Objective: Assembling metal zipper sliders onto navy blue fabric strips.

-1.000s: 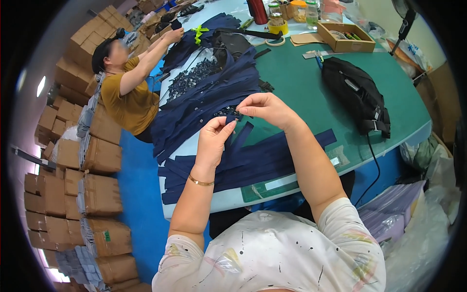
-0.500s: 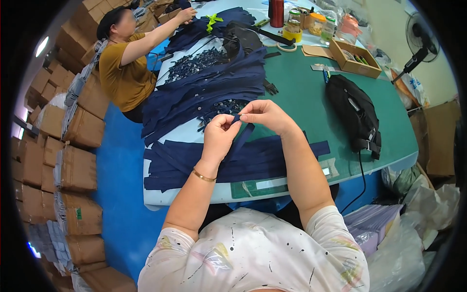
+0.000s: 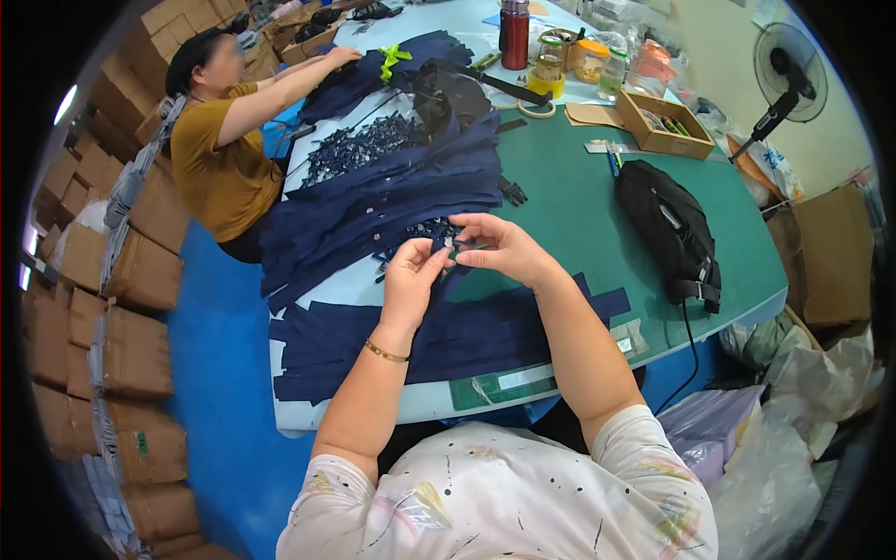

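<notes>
My left hand (image 3: 411,285) pinches a navy fabric strip (image 3: 452,282), which hangs down from the fingers over the table. Close against it, my right hand (image 3: 504,252) is closed with thumb and fingertips at the strip's upper end. A small shiny piece (image 3: 449,244) shows between the two hands; its exact kind is too small to make out. Just beyond the fingers lies a small pile of navy pieces with shiny parts (image 3: 425,229). Below my hands, long navy strips (image 3: 495,322) are laid in a flat stack along the near table edge.
Across the table (image 3: 560,224) lie more navy strips (image 3: 373,201) and a larger heap of small pieces (image 3: 359,149). A black bag (image 3: 667,229) rests at right, near a wooden box (image 3: 665,126), jars and a red flask (image 3: 513,35). A co-worker (image 3: 219,140) handles navy cloth at far left.
The view has shifted slightly. My hands have moved a little down and left, my right fingers have spread somewhat, and a shiny piece now shows between them. The co-worker's hands have come lower.
</notes>
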Available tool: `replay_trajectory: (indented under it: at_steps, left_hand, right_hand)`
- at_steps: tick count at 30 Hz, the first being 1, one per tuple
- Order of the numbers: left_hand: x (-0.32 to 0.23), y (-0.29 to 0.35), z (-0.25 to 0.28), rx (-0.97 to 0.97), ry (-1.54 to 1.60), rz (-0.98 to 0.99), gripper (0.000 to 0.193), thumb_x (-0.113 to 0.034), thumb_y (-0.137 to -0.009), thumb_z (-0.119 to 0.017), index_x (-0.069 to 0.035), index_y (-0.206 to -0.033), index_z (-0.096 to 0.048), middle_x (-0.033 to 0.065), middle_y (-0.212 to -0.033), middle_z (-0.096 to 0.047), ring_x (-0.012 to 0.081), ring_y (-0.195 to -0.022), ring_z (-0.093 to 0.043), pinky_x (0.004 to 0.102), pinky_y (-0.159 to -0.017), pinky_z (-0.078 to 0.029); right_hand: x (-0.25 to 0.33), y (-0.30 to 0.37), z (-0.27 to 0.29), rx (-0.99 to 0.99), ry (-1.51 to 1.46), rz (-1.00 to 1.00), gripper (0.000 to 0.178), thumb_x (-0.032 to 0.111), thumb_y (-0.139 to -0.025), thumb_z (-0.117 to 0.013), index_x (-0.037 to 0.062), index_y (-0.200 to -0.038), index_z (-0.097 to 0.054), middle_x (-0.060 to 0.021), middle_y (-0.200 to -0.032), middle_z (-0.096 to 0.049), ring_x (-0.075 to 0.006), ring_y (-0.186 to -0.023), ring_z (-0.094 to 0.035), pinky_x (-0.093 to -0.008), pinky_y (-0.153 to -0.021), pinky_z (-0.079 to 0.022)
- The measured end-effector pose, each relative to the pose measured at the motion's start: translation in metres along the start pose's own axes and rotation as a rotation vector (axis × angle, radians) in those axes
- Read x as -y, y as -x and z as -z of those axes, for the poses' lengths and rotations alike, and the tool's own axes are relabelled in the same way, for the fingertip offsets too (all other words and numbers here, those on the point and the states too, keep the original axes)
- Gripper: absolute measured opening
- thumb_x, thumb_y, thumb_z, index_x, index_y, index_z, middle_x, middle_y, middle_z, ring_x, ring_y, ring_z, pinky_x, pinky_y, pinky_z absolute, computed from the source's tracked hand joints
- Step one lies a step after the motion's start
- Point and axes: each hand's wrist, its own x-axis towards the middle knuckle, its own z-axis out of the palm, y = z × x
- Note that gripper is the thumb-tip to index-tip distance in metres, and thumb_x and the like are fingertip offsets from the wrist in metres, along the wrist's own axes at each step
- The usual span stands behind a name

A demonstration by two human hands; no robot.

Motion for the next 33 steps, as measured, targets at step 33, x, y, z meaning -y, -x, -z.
replay_trajectory:
  at_steps: [33]
  left_hand:
    - [-0.005, -0.003, 0.022, 0.132, 0.165, 0.145, 0.025, 0.002, -0.085, -0.059, 0.001, -0.109, -0.059, 0.0059, -0.099, -0.061, 0.0110, -0.086, -0.057, 0.0229, -0.077, -0.048]
  right_hand:
    - [0.008, 0.000, -0.022, -0.188, -0.074, -0.294, 0.015, 0.017, -0.076, -0.073, 0.0046, -0.077, -0.065, 0.0003, -0.068, -0.060, -0.0062, -0.060, -0.053, -0.0194, -0.054, -0.040]
